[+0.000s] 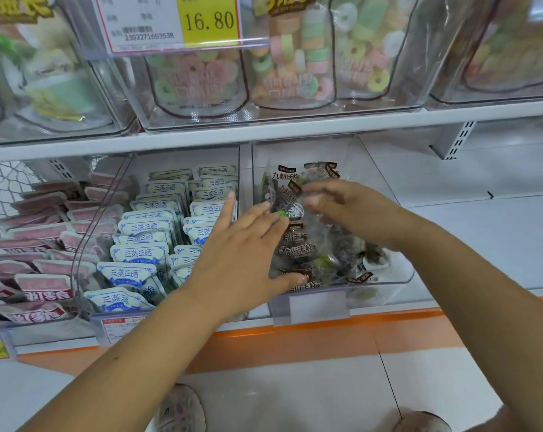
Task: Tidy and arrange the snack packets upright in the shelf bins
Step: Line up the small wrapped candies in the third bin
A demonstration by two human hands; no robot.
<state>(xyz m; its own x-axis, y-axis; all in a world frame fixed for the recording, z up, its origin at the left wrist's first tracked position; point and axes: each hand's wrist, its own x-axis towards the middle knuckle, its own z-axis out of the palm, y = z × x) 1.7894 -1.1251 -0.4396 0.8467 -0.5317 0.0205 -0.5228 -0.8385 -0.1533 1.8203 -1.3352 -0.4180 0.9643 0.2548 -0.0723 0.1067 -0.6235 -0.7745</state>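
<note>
A clear shelf bin (398, 272) on the lower shelf holds several transparent packets of dark plums (298, 247) with brown labels, lying jumbled and tilted. My left hand (242, 247) is flat with fingers spread, pressing against the left side of the pile at the bin's front. My right hand (345, 204) reaches in from the right, and its fingers pinch a clear plum packet (295, 210) near the top of the pile. The hands hide parts of the pile.
Left of this bin stands a bin of blue-and-white packets (145, 232) in upright rows, then a bin of pink packets (42, 244). Above, bins hold bags of ring candies (295, 57) behind a yellow price tag (207, 20). Bare white shelf (482, 219) lies to the right.
</note>
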